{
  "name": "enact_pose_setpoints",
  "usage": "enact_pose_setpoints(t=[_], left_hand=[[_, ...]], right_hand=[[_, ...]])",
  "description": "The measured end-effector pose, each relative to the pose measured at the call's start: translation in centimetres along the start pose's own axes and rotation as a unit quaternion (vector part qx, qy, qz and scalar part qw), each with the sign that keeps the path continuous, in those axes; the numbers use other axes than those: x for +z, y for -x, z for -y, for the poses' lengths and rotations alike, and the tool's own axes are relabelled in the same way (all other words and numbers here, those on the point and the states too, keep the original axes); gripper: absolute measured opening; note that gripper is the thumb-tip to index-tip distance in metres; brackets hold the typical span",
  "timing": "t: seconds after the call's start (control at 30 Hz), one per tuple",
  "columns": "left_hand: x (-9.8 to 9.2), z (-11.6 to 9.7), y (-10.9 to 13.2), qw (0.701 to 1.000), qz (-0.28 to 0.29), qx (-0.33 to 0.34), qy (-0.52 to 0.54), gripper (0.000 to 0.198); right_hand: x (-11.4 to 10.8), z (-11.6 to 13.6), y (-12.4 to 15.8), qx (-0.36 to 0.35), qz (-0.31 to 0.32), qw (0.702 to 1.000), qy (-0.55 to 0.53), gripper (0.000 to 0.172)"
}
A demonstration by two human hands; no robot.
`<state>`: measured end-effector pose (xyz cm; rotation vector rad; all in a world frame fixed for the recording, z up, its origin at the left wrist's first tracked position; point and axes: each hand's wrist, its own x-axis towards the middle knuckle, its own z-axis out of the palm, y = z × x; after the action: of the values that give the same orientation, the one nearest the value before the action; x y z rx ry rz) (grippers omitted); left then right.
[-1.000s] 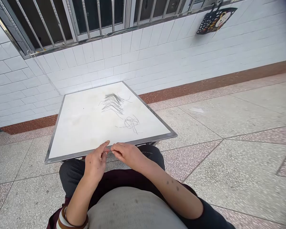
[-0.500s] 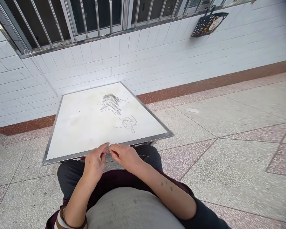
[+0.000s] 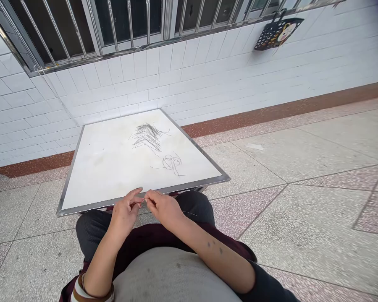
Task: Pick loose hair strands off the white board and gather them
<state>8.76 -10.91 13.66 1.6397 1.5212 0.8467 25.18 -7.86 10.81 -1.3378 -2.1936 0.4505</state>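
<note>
My left hand and my right hand meet at the near edge of the white table, just above my lap. Both pinch with thumb and forefinger, the tips almost touching, on what looks like a thin wire; most of it is hidden by the fingers. A fine strand end shows past my right wrist over the dark trousers. On the tabletop lies a pile of thin dark bent wires, lined up in a chevron. Nearer to me is a loose tangle of similar wires.
The table's grey metal rim runs in front of my knees. Behind stands a white tiled wall with a barred window. A dark patterned bag hangs at the right. A pale scrap lies on the floor.
My fingertips shift slightly and my right forearm comes a little lower and to the left. The wires on the table stay in place.
</note>
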Motion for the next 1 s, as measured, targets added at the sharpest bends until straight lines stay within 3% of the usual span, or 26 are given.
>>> enact_pose_setpoints(t=[0.1, 0.23, 0.4, 0.5, 0.63, 1.0], left_hand=[[-1.1, 0.6, -0.1, 0.994, 0.008, -0.029, 0.102, 0.046], [-2.1, 1.0, 0.0, 0.987, -0.044, -0.039, 0.151, 0.050], [-1.2, 0.8, 0.1, 0.982, -0.023, -0.043, 0.183, 0.051], [0.0, 1.0, -0.2, 0.984, -0.011, -0.014, 0.175, 0.045], [1.1, 1.2, -0.5, 0.990, -0.039, 0.013, 0.138, 0.040], [1.5, 0.4, -0.1, 0.993, -0.091, 0.009, 0.080, 0.034]], right_hand=[[-0.7, -0.1, 0.0, -0.001, -0.010, 1.000, -0.011, 0.012], [-1.1, -0.1, 0.0, -0.017, -0.026, 1.000, -0.001, 0.015], [-0.6, 0.1, 0.0, -0.037, -0.044, 0.998, 0.025, 0.016], [-0.5, 0.2, 0.1, -0.045, -0.055, 0.997, 0.043, 0.014], [-0.6, 0.3, 0.2, -0.042, -0.063, 0.996, 0.044, 0.013], [-0.1, 0.7, 0.0, -0.008, -0.057, 0.998, -0.007, 0.015]])
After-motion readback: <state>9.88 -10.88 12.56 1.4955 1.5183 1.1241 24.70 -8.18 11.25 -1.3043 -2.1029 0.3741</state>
